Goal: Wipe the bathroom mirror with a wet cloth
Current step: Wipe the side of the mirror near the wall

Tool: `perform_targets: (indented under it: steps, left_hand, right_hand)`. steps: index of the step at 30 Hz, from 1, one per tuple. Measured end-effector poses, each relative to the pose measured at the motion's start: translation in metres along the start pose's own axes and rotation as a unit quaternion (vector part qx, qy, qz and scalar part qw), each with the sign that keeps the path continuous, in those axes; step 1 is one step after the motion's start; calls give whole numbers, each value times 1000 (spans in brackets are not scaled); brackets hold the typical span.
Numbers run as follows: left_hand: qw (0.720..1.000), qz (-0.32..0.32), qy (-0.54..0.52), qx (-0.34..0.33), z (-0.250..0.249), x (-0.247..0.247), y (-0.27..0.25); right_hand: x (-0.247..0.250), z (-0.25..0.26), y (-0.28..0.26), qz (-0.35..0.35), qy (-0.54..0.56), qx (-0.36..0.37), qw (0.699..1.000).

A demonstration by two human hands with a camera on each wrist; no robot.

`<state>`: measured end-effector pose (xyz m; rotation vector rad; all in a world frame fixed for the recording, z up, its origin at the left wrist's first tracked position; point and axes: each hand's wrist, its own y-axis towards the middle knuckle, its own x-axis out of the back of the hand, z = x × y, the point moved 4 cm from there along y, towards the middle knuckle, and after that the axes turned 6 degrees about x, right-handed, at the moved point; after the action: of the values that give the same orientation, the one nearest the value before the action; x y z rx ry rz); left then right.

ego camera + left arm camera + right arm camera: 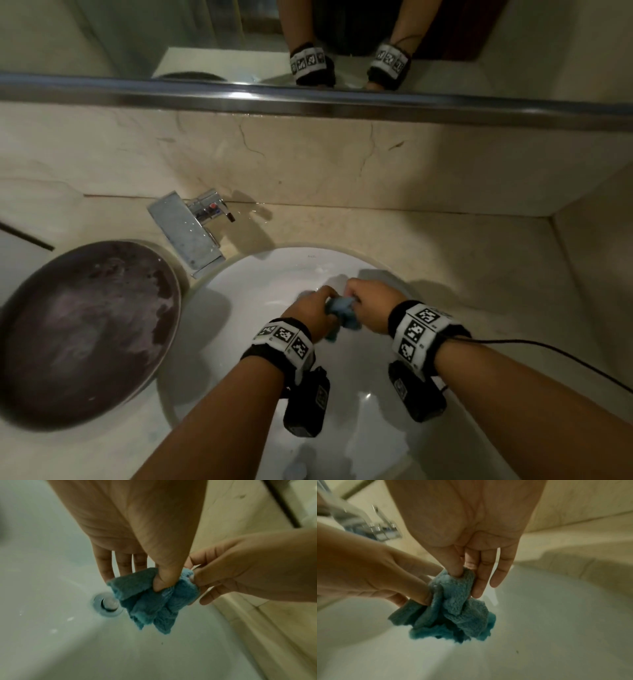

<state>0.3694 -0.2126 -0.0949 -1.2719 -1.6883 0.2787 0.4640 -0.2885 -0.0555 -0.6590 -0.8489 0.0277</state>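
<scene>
A dark round basin point(85, 329) sits at the left of the head view, on the beige marble counter point(445, 246). Just to its upper right a chrome faucet point(191, 236) reaches over the rim of the white sink point(260, 274), which fills the lower centre. The drain point(107, 605) shows left of centre in the left wrist view. Along the top of the head view runs the mirror point(137, 37), reflecting both banded wrists.

Both hands meet over the sink in the centre of the frame, holding a bunched blue cloth point(340, 310) clear of the bowl. The left hand point(310, 310) pinches it with thumb against fingers, the other fingers fairly straight. The right hand point(371, 303) pinches its other side between thumb and forefinger, the remaining fingers loosely extended.
</scene>
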Motion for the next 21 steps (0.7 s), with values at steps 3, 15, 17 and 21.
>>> perform_targets:
  steps: [3, 15, 17, 21]
  left_hand:
    - [998, -34, 23, -51, -21, 33, -26]
    - [964, -142, 12, -224, -126, 115, -116]
    - [957, -140, 20, -252, -145, 116, -128]
    - [950, -104, 51, -289, -173, 107, -139]
  right_hand:
    - [30, 7, -19, -58, 28, 18, 998]
    - [142, -1, -115, -244, 39, 55, 967]
    - [153, -7, -127, -279, 83, 47, 955]
    - [175, -12, -146, -322, 170, 28, 931]
